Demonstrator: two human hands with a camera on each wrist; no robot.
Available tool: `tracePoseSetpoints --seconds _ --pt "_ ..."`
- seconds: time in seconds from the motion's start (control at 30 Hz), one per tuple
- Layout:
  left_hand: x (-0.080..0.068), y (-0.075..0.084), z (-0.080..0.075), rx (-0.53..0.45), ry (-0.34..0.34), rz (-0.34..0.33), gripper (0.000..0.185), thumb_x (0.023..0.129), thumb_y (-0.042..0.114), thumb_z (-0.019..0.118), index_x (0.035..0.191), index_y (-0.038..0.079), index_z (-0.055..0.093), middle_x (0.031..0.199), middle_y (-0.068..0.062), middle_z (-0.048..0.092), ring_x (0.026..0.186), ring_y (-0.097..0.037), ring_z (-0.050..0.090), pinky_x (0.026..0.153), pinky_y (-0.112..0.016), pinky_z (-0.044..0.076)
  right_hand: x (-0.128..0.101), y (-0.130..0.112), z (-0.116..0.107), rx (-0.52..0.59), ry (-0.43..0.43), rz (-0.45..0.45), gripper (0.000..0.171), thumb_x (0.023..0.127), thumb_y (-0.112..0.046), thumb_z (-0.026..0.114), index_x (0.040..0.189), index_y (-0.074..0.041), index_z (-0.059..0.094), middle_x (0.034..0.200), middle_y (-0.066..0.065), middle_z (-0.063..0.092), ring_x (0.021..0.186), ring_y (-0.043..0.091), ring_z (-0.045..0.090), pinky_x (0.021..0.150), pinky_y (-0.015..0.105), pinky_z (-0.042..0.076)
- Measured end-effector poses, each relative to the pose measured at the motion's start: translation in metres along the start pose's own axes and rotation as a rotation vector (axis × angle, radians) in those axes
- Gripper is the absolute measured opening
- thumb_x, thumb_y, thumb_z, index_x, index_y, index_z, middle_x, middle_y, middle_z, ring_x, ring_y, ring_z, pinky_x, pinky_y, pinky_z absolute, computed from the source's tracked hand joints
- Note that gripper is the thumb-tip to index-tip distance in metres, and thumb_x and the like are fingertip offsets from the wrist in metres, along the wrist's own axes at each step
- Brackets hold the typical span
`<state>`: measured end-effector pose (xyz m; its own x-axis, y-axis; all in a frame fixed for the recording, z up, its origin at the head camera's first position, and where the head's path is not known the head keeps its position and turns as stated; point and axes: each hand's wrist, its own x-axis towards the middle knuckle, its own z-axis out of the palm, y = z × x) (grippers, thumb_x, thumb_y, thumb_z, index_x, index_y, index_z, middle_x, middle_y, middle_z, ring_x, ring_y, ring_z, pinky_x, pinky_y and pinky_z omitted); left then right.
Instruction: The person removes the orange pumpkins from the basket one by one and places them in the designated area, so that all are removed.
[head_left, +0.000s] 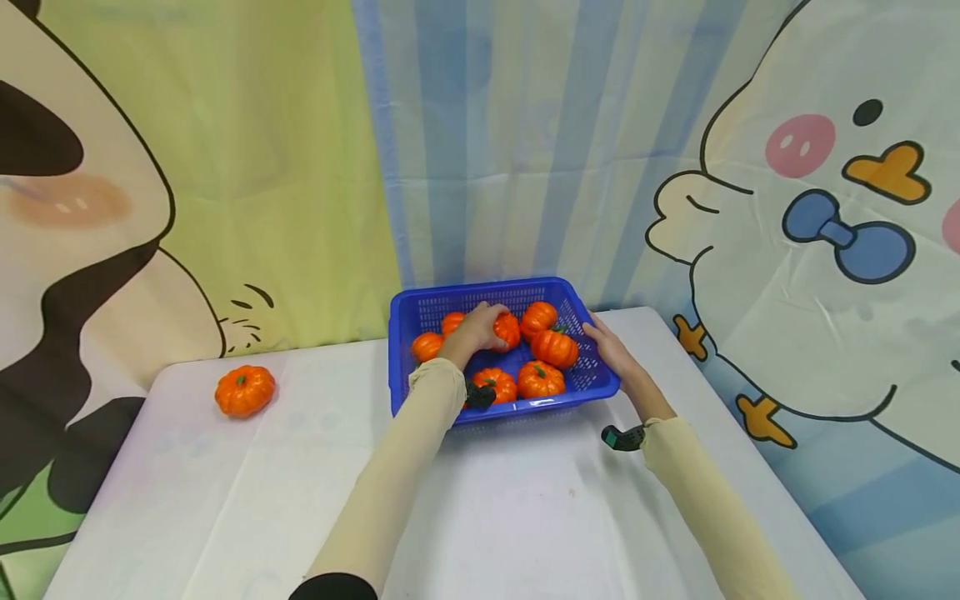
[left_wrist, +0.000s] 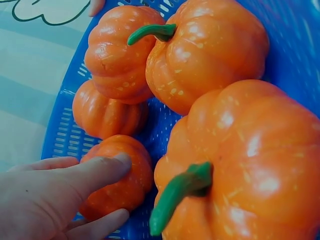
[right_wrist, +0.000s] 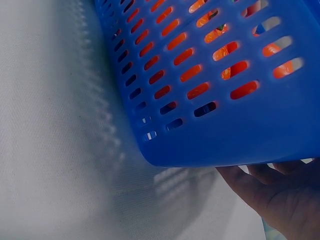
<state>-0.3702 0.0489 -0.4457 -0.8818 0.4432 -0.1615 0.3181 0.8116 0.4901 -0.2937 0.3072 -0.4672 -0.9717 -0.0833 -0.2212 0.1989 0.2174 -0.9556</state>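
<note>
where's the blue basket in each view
Head: the blue basket sits mid-frame at the table's far edge, the left hand inside it on a pumpkin, the right hand on its right side.
Left wrist: its slotted floor shows at the left edge, under the pumpkins.
Right wrist: its slotted wall fills the upper right, seen from outside.
Shared landmark: the orange pumpkins, visible through the slots in the right wrist view.
</note>
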Motion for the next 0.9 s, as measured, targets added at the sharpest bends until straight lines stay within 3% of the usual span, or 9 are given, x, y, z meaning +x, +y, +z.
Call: tracePoseSetpoints --seconds 0.27,0.43,0.57,0.73,0.9 --pt "-0.002 0.0 -0.003 0.041 0.024 0.016 0.067 0.081 0.024 0.079 0.14 0.02 0.048 0.147 -0.017 0.039 0.132 -0.041 0.045 0.111 -0.05 0.04 0.001 -0.001 0.001 0.006 -0.006 -0.001 0.058 0.106 -0.039 0.029 0.157 -0.03 0.002 0.163 0.015 0.013 0.146 0.042 0.023 0.119 0.057 0.022" --pt "-0.009 0.005 -0.017 0.052 0.009 0.076 0.065 0.082 0.024 0.077 0.14 0.019 0.048 0.147 -0.016 0.04 0.13 -0.037 0.046 0.11 -0.049 0.04 -0.001 -0.004 0.0 0.002 -0.01 0.009 0.058 0.106 -0.039 0.028 0.156 -0.031 0.001 0.164 0.013 0.011 0.148 0.041 0.021 0.12 0.058 0.018" --pt "-0.018 0.007 -0.029 0.049 0.019 0.16 0.065 0.083 0.027 0.076 0.141 0.019 0.048 0.14 -0.014 0.046 0.123 -0.032 0.05 0.105 -0.046 0.045 -0.001 -0.004 -0.001 -0.002 -0.012 0.001 0.057 0.106 -0.039 0.028 0.156 -0.033 0.001 0.164 0.013 0.011 0.147 0.042 0.021 0.119 0.058 0.019" --pt "-0.035 0.003 -0.049 -0.014 0.067 0.244 0.066 0.08 0.031 0.077 0.139 0.02 0.05 0.133 -0.013 0.051 0.116 -0.03 0.053 0.098 -0.045 0.049 0.001 -0.002 -0.001 0.011 -0.002 -0.004 0.057 0.106 -0.038 0.028 0.156 -0.031 0.002 0.163 0.013 0.013 0.147 0.041 0.023 0.119 0.057 0.02" --pt "-0.068 -0.006 -0.077 -0.101 0.153 0.255 0.066 0.079 0.032 0.078 0.138 0.019 0.052 0.131 -0.015 0.053 0.115 -0.032 0.054 0.095 -0.047 0.052 0.001 0.0 0.0 0.007 0.004 0.001 0.057 0.106 -0.038 0.028 0.156 -0.03 0.003 0.163 0.014 0.015 0.146 0.041 0.025 0.119 0.057 0.022"
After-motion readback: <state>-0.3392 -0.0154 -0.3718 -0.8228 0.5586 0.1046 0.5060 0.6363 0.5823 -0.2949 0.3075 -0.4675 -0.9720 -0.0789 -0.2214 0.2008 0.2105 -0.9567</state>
